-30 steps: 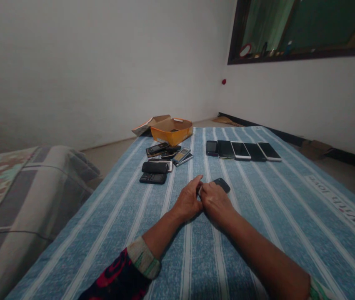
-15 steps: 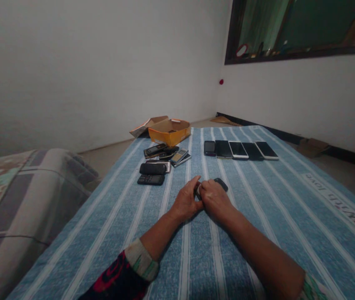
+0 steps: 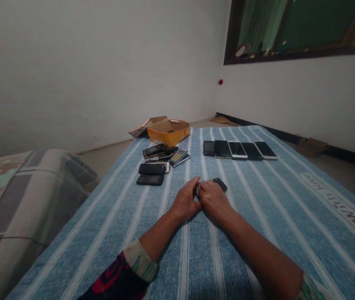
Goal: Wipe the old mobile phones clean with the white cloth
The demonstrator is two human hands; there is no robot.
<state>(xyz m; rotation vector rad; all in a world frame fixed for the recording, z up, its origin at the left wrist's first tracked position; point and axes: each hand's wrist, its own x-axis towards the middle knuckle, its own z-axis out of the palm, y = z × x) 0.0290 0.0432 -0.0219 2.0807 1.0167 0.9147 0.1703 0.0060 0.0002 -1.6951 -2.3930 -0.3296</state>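
Fingers (image 3: 193, 182), left hand (image 3: 185, 201) and right hand (image 3: 214, 199): grasping dark phone (image 3: 220, 184); presumably light, stiff, slick; best held by sides.

Sitting on the person's head, the one camera is looking forward and down over the striped cloth (image 3: 248, 196), viewing the left hand (image 3: 183, 202) and right hand (image 3: 215, 200) from near behind and facing the far wall corner (image 3: 216, 93).
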